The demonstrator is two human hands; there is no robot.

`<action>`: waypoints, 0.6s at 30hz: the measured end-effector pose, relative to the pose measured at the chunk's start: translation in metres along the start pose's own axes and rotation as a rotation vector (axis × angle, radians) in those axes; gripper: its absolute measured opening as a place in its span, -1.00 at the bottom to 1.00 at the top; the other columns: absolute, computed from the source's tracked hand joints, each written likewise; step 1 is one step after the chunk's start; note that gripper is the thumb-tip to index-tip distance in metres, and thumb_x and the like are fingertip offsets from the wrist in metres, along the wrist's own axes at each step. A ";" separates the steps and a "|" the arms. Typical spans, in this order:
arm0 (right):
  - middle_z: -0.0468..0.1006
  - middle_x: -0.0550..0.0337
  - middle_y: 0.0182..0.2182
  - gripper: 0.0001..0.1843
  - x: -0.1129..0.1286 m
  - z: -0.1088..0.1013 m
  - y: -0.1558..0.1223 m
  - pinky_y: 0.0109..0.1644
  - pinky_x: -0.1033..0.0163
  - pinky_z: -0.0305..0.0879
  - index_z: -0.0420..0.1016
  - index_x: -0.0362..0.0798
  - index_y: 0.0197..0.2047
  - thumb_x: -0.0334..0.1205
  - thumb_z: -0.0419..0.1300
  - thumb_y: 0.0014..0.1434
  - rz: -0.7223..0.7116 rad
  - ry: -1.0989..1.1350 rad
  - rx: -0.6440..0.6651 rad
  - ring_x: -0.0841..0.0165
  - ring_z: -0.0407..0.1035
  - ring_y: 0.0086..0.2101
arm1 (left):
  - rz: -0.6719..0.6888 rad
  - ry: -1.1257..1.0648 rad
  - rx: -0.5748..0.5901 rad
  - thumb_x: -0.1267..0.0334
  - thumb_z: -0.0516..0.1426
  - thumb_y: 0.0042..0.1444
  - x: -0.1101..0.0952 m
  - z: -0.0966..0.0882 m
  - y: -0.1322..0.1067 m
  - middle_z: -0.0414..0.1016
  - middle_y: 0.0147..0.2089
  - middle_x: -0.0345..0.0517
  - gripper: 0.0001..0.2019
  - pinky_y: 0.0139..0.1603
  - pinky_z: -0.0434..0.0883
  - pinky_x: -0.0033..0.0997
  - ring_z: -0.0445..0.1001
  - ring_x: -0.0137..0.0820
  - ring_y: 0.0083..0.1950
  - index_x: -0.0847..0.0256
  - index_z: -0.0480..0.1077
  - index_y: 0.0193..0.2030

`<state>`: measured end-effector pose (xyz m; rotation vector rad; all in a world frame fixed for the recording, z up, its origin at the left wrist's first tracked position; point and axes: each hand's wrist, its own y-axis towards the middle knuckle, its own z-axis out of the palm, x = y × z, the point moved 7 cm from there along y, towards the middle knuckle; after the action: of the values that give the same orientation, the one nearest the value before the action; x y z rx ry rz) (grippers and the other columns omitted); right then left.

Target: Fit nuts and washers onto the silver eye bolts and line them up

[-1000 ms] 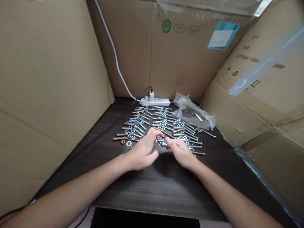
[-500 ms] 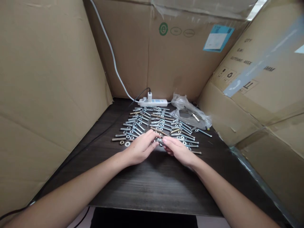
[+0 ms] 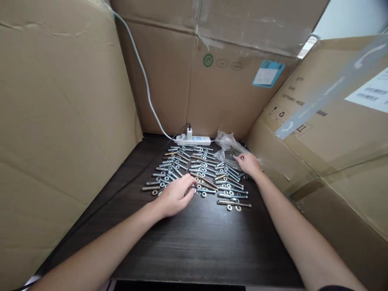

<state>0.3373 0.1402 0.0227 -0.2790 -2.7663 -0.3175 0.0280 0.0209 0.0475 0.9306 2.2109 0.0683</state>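
Note:
My left hand (image 3: pixel 178 195) rests low over the front of the middle column of hardware, with thumb and fingers loosely curved and apart and nothing visible in them. Beside its fingertips lies a silver bolt (image 3: pixel 207 191) with a loose washer (image 3: pixel 203 195) in front of it. Farther back on the right, my right hand (image 3: pixel 249 164) is at the clear plastic bag (image 3: pixel 226 141). Its thumb and fingers are pinched together over the bag's near part; what they hold is too small to make out. A brass-coloured sleeve bolt (image 3: pixel 206 182) lies near my left fingers.
Several bolts, nuts and washers lie in three columns on the dark table (image 3: pixel 182 250). Behind them is a white power strip (image 3: pixel 198 140) with a plug and cables. Cardboard walls (image 3: pixel 169 89) enclose the back and sides. A black cable (image 3: pixel 121 186) crosses the table's left side.
My hands have parted from a small metal piece they worked on together. My right hand has moved back and right to the bag; my left stayed near the middle column. The camera view has tilted up.

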 end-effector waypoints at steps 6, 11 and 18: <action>0.49 -0.04 -0.22 -0.78 0.025 0.023 0.027 -0.19 0.22 0.16 0.57 -0.10 -0.28 -0.15 0.19 0.12 -0.066 -0.077 0.009 0.19 0.34 -0.20 | 0.033 0.050 0.016 0.37 -0.04 0.18 0.000 -0.001 0.000 0.39 -0.18 -0.09 -0.82 -0.17 0.34 -0.35 0.38 -0.35 -0.20 0.20 0.30 -0.12; 0.47 -0.04 -0.18 -0.72 0.039 0.006 0.022 -0.12 0.22 0.17 0.52 -0.10 -0.09 -0.27 0.07 0.19 -0.132 -0.024 -0.058 0.22 0.34 -0.17 | -0.057 0.108 -0.056 0.37 -0.05 0.19 0.014 -0.012 0.003 0.41 -0.25 -0.11 -0.78 -0.18 0.32 -0.33 0.39 -0.35 -0.26 0.22 0.26 -0.03; 0.46 0.12 -0.28 -0.77 0.100 -0.009 -0.085 -0.18 0.29 0.21 0.45 -0.05 -0.16 -0.26 -0.01 0.25 -0.429 0.191 -0.055 0.32 0.34 -0.29 | -0.008 0.223 -0.039 0.41 -0.07 0.18 0.032 -0.021 0.007 0.39 -0.24 -0.11 -0.86 -0.13 0.30 -0.34 0.34 -0.33 -0.17 0.21 0.30 -0.26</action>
<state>0.2284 0.0718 0.0507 0.3228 -2.6078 -0.4967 0.0037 0.0514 0.0465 0.9309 2.4082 0.2211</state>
